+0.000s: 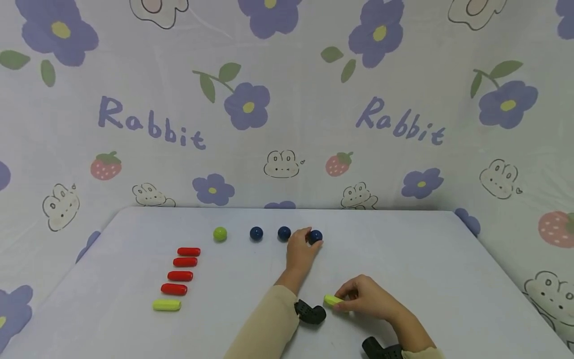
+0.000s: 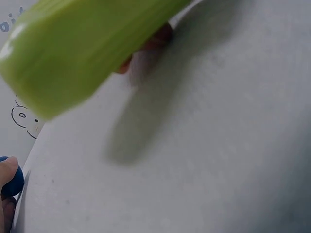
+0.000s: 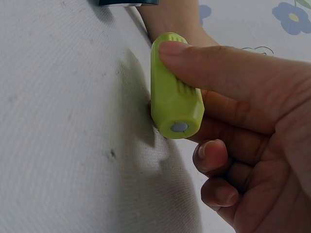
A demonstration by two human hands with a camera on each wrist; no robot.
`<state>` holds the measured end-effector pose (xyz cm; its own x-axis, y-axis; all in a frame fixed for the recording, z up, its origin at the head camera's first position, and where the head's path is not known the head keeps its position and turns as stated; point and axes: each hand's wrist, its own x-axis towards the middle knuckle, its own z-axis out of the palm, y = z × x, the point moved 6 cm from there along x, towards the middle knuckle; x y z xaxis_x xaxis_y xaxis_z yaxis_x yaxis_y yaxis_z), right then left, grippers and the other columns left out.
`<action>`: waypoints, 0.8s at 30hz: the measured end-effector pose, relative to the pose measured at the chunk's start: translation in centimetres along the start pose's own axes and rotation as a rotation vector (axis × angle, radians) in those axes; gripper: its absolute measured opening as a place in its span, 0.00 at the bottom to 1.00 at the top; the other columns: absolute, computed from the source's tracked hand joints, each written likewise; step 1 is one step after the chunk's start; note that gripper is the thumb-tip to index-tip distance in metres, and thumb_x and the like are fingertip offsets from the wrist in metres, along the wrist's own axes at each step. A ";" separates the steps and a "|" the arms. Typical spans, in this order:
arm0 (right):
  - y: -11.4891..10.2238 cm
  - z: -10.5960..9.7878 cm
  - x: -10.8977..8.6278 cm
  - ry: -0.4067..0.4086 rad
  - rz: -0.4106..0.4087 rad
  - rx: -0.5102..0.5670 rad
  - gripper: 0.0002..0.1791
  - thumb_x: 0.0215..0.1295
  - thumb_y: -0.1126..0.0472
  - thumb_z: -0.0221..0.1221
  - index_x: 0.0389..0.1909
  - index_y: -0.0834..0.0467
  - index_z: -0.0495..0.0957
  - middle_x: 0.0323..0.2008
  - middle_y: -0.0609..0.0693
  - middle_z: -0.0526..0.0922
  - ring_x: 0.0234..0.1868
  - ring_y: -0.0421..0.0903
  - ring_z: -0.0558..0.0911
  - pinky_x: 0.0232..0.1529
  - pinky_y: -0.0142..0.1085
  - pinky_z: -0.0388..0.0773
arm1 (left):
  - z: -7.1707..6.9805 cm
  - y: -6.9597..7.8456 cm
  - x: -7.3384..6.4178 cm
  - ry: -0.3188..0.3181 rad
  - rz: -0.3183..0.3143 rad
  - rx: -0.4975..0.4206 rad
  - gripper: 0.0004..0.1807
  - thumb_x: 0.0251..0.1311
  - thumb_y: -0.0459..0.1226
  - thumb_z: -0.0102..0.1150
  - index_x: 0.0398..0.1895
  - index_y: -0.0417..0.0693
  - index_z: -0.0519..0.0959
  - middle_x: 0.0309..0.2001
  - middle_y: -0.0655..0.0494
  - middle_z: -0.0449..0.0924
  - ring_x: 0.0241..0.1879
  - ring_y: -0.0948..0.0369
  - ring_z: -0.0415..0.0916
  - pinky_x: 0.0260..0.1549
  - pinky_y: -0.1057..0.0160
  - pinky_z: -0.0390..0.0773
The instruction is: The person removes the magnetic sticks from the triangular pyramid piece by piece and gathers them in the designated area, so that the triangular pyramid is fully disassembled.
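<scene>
Near the table's far edge, my left hand (image 1: 299,255) pinches a dark blue ball (image 1: 316,236) between thumb and fingers. The same ball (image 2: 14,182) shows at the left edge of the left wrist view. Closer in, my right hand (image 1: 369,298) holds a short lime-green ridged stick (image 1: 332,300), whose right end is hidden by the fingers. In the right wrist view the thumb lies along the stick (image 3: 170,97), which has a grey dot on its near end. Just left of my left hand sits another dark blue ball (image 1: 283,233).
Further left in the back row are a dark blue ball (image 1: 256,234) and a green ball (image 1: 220,234). Several red sticks (image 1: 180,275) form a column at the left, with a lime-green stick (image 1: 167,305) below them. A patterned cloth (image 1: 287,129) hangs behind the white table (image 1: 426,259).
</scene>
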<state>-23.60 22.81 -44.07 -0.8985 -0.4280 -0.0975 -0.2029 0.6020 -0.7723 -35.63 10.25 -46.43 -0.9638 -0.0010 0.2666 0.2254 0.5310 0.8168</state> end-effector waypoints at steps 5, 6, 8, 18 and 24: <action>-0.2 0.2 0.0 -0.003 -0.006 0.000 0.13 0.50 0.57 0.68 0.32 0.62 0.84 0.20 0.46 0.78 0.19 0.33 0.66 0.18 0.25 0.63 | -0.4 -0.1 -0.1 0.013 0.007 0.014 0.25 0.50 0.38 0.68 0.53 0.40 0.77 0.47 0.46 0.80 0.46 0.56 0.78 0.49 0.60 0.77; -0.2 0.2 0.1 -0.003 -0.008 -0.003 0.13 0.50 0.57 0.68 0.32 0.62 0.84 0.20 0.46 0.78 0.19 0.33 0.66 0.18 0.25 0.63 | -0.4 -0.1 -0.2 0.011 0.004 0.015 0.25 0.50 0.38 0.68 0.53 0.41 0.77 0.47 0.46 0.80 0.47 0.56 0.78 0.49 0.60 0.76; -0.2 0.3 0.1 -0.004 -0.014 -0.009 0.13 0.50 0.56 0.68 0.32 0.62 0.84 0.20 0.45 0.78 0.19 0.33 0.66 0.18 0.25 0.63 | -0.5 -0.1 -0.2 0.017 0.011 0.018 0.26 0.50 0.38 0.68 0.53 0.40 0.76 0.47 0.46 0.80 0.46 0.55 0.77 0.49 0.59 0.76; -0.1 0.2 0.2 0.012 -0.043 -0.041 0.13 0.50 0.56 0.68 0.33 0.62 0.84 0.20 0.44 0.77 0.19 0.32 0.66 0.18 0.25 0.65 | -2.0 0.1 -3.7 -0.095 0.090 0.107 0.34 0.53 0.44 0.64 0.61 0.36 0.68 0.57 0.43 0.72 0.58 0.50 0.70 0.59 0.54 0.69; -0.7 0.5 0.6 0.045 -0.056 -0.057 0.14 0.50 0.56 0.68 0.33 0.61 0.84 0.20 0.43 0.76 0.19 0.32 0.65 0.18 0.25 0.64 | -5.0 -0.4 -7.2 -0.223 0.117 -0.012 0.24 0.57 0.48 0.60 0.50 0.40 0.78 0.48 0.50 0.80 0.50 0.56 0.77 0.52 0.57 0.75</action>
<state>-23.79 21.75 -43.88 -0.9014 -0.4321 -0.0264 -0.2738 0.6162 -0.7385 -28.04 5.79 -46.09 -0.9383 0.2480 0.2412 0.3378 0.5063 0.7935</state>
